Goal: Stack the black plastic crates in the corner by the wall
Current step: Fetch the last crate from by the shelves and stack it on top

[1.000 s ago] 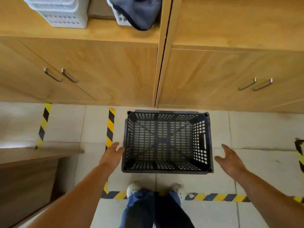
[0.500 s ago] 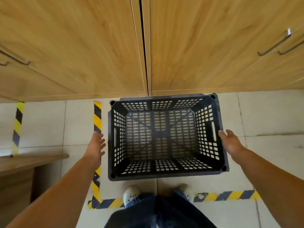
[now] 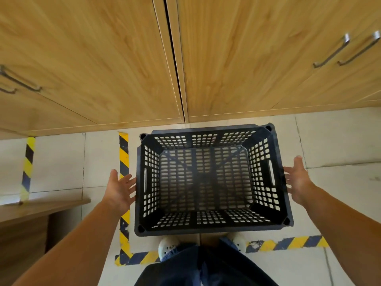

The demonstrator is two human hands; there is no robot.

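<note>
A black plastic crate (image 3: 212,228) with perforated walls and floor stands upright and empty on the tiled floor, close to the wooden cabinets. My left hand (image 3: 119,188) is at the crate's left wall with fingers spread, the fingertips at or just short of its rim. My right hand (image 3: 296,178) is at the right wall, fingers apart, its fingertips near the rim by the handle slot. Neither hand grips the crate. A second crate seems to sit under it, showing as a double rim at the back.
Wooden cabinet doors (image 3: 103,69) with metal handles fill the top. Yellow-and-black floor tape (image 3: 123,153) runs left of the crate and along the front by my shoes (image 3: 168,247). A low wooden bench (image 3: 31,209) is at the left.
The view has tilted down and come closer to the crate. Both hands have closed in from wide of the crate to its left and right walls, and their fingers have spread.
</note>
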